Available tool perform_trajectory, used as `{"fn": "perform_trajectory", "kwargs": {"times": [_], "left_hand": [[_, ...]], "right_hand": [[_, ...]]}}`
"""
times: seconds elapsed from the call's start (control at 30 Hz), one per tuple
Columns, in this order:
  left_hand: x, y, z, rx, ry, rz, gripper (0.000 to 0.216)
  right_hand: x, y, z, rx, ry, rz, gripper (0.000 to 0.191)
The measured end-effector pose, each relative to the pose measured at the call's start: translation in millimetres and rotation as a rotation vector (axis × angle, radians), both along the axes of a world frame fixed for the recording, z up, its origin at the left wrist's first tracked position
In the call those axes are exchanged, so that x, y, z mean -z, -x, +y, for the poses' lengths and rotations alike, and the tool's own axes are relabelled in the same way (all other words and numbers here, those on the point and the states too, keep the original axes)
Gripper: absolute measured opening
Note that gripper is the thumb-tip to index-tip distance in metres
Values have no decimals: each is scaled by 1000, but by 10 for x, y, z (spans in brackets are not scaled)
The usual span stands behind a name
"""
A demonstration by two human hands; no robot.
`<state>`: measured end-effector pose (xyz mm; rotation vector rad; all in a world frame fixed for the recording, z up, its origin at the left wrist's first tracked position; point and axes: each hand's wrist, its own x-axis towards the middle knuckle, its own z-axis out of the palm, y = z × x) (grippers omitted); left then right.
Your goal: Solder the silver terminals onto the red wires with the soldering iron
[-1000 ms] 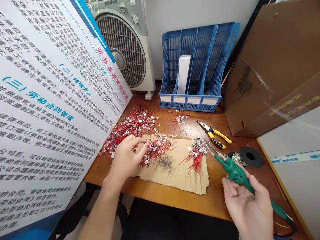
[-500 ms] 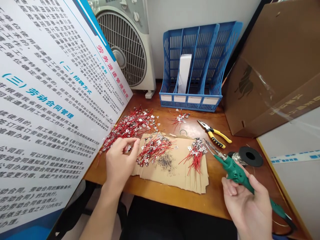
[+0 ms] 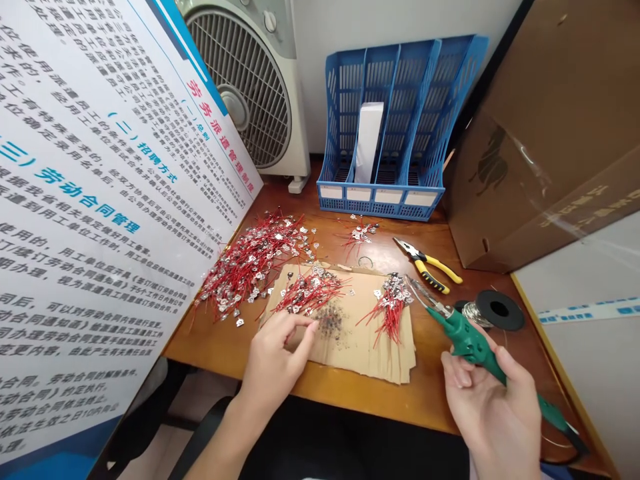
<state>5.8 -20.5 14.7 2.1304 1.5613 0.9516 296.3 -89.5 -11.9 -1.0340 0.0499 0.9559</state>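
My left hand [image 3: 277, 357] hangs over the near left part of a cardboard sheet [image 3: 345, 357], thumb and forefinger pinched together. Whatever they hold is too small to make out. Just beyond the fingertips is a patch of dark burnt specks [image 3: 331, 321] on the cardboard. My right hand [image 3: 493, 407] is closed around a green soldering iron [image 3: 473, 341], its metal tip pointing up and left. Close to that tip lies a bundle of red wires with small metal tabs [image 3: 393, 310]. Another pile of such red wires [image 3: 313, 291] rests on the cardboard's left side.
A larger heap of red wires [image 3: 260, 257] covers the table's left, with a few more [image 3: 361, 233] at the back. Yellow-handled pliers [image 3: 430, 267] and a solder spool [image 3: 493, 311] lie right. A blue file rack [image 3: 383, 193], fan [image 3: 250, 87], brown box [image 3: 540, 147] and printed board [image 3: 125, 220] surround the table.
My left hand has moved right and toward me, from beside the wire pile to the burnt patch, still pinched. My right hand holds the soldering iron almost unmoved. The view has shifted slightly.
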Motion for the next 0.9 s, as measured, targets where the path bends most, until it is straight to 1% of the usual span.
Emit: {"fn": "perform_trajectory", "kwargs": {"times": [0.1, 0.23, 0.47, 0.63, 0.7, 0.9], "left_hand": [[57, 33, -15, 3, 1, 18, 24], [82, 67, -10, 36, 10, 28, 21], [60, 86, 10, 132, 55, 53, 17], [36, 97, 1, 175, 65, 72, 19], [11, 102, -8, 192, 100, 81, 20], [-85, 117, 1, 234, 289, 13, 20]], "right_hand": [[-20, 5, 15, 22, 20, 26, 47], [-53, 31, 35, 34, 39, 48, 52], [-72, 57, -1, 10, 35, -7, 54], [-85, 67, 8, 6, 57, -13, 53], [-90, 69, 13, 3, 74, -16, 54], [-80, 62, -2, -22, 90, -12, 52]]}}
